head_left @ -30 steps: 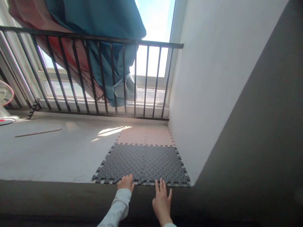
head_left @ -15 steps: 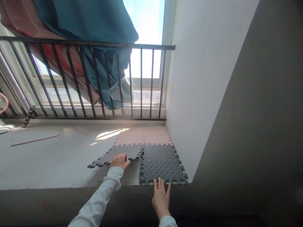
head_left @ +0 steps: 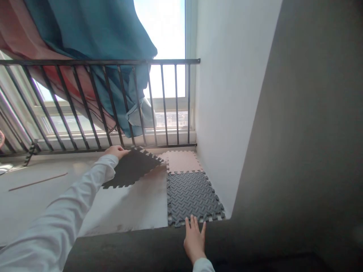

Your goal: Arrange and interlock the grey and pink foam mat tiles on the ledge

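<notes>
My left hand [head_left: 116,150] is closed on the upper edge of a dark grey foam mat tile [head_left: 133,168] with toothed edges. That tile is raised and tilted above the pale ledge, hiding much of the pink tile behind it. My right hand [head_left: 194,238] has its fingers spread, with the tips at the front edge of a second dark tile [head_left: 193,196], which lies flat and shows a raised tread pattern. Behind it a pink foam tile [head_left: 183,161] lies flat, its edge meeting the dark one.
The pale ledge [head_left: 141,207] ends in a front edge with a drop. A white wall [head_left: 227,94] bounds the right side. Black railing [head_left: 99,62] runs along the window, with a blue and pink curtain [head_left: 93,30] behind it. A thin brown strip [head_left: 38,182] lies at left.
My left hand has moved back and to the left, lifting the grey tile's near side up and over. My right hand stays at the flat dark tile's front edge. The view has shifted slightly.
</notes>
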`<action>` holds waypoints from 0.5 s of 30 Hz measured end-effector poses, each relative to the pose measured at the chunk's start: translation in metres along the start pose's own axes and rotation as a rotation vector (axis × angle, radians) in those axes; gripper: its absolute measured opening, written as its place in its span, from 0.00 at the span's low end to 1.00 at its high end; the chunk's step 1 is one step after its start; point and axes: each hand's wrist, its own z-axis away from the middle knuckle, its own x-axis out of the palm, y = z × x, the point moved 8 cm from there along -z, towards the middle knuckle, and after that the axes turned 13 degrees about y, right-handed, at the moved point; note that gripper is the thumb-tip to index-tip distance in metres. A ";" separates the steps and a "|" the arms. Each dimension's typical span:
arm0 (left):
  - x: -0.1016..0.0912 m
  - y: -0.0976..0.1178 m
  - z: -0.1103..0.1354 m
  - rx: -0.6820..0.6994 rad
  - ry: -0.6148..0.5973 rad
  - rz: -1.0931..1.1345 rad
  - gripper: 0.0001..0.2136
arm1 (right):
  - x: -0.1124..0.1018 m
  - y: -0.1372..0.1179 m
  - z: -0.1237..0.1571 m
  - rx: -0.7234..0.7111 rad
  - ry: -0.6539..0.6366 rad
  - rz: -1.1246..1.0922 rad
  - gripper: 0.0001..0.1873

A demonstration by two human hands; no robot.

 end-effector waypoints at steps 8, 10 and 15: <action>-0.104 -0.028 -0.035 -0.060 0.199 -0.093 0.20 | 0.009 0.002 -0.003 -0.010 0.047 0.062 0.35; -0.126 -0.037 -0.035 -0.096 0.240 -0.098 0.21 | 0.011 0.003 -0.004 -0.014 0.051 0.081 0.35; -0.164 -0.069 -0.038 -0.202 0.318 -0.053 0.21 | 0.013 0.003 -0.004 -0.028 0.045 0.102 0.36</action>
